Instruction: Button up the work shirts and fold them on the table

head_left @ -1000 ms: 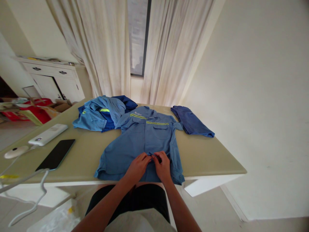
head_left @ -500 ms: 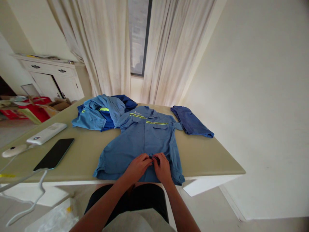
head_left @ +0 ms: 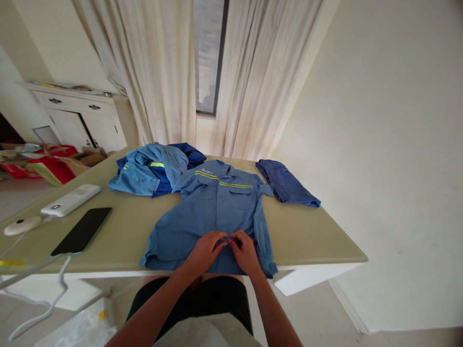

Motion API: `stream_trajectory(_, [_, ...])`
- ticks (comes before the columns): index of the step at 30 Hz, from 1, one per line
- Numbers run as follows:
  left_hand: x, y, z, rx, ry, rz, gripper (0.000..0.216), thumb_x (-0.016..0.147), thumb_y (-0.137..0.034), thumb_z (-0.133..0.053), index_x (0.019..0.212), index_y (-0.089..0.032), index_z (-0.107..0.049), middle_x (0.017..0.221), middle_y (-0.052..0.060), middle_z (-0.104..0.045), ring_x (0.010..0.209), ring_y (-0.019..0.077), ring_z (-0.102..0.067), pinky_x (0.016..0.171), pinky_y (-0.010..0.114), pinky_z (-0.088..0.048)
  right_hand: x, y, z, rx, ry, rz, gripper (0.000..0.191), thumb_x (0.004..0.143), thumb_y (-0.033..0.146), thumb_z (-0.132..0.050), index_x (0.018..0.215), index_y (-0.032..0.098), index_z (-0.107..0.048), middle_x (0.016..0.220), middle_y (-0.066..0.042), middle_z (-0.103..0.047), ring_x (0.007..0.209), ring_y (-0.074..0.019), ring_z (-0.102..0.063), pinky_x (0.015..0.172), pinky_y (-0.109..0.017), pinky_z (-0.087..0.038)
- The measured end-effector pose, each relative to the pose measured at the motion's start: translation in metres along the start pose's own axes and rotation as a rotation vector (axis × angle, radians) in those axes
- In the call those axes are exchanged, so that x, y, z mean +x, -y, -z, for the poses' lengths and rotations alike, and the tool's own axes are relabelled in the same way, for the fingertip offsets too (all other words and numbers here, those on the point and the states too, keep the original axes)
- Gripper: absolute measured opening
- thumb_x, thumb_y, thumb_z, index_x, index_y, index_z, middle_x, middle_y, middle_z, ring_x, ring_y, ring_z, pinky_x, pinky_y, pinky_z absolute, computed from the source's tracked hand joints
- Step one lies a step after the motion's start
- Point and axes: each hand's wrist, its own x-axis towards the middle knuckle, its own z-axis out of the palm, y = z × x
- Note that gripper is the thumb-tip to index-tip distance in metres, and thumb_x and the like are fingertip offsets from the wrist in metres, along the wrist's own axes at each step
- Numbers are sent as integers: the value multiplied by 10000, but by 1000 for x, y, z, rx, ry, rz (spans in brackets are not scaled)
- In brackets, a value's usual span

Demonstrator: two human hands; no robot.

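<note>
A blue work shirt [head_left: 206, 207] lies front up on the table, its collar away from me and its hem at the near edge. Two yellow stripes cross its chest, with lettering above the left one. My left hand [head_left: 207, 248] pinches the shirt's front placket low down. Close beside it, my right hand [head_left: 245, 250] grips the same front edge, and the fingertips of both hands nearly meet. A small fold of cloth rises between them. Whether a button is in the fingers cannot be made out.
Folded dark blue trousers or similar cloth [head_left: 287, 183] lie at the right. A heap of blue garments [head_left: 148, 168] is at the back left. A black phone [head_left: 83, 231] with a cable and a white power strip or power bank [head_left: 71, 199] rest on the table [head_left: 311, 236] at left.
Both hands stay at the lower placket. Their fingers have shifted slightly, and the pinched cloth between them shows a little more. The garments around have not moved.
</note>
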Motion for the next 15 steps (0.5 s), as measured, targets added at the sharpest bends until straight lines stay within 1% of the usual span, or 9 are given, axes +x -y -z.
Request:
stream_trajectory(2, [0,4,-1,-56,-11,109,254,977,-261,-590,1224,-249,-649,1046,14,-757,975,180,-713,948,336,-558,0,0,1,15,17,-10,118,917,274,-620,858,202,-692,810,-17,-635,727,-164,-587,678,-275,-444])
stream_trajectory(4, [0,8,-2,-84,6,157,293,963,-261,-606,1254,-258,-643,1001,-3,-768,955,176,-724,948,327,-558,1,0,2,31,29,-19,118,916,284,-624,872,202,-697,808,-12,-635,709,-157,-580,668,-270,-438])
stream_trajectory(9, [-1,11,-3,-43,50,53,284,978,-260,-587,1248,-247,-674,1100,19,-762,1005,173,-711,982,320,-538,1,0,5,65,73,-2,130,928,273,-615,864,201,-703,812,-12,-629,730,-156,-584,680,-267,-438])
stream_trajectory(15, [0,7,-3,-20,46,32,219,1010,-275,-535,1145,-238,-703,1102,18,-760,1015,177,-704,965,320,-535,-1,-1,4,82,75,22,122,935,246,-617,890,204,-723,850,-23,-659,769,-161,-611,708,-269,-458])
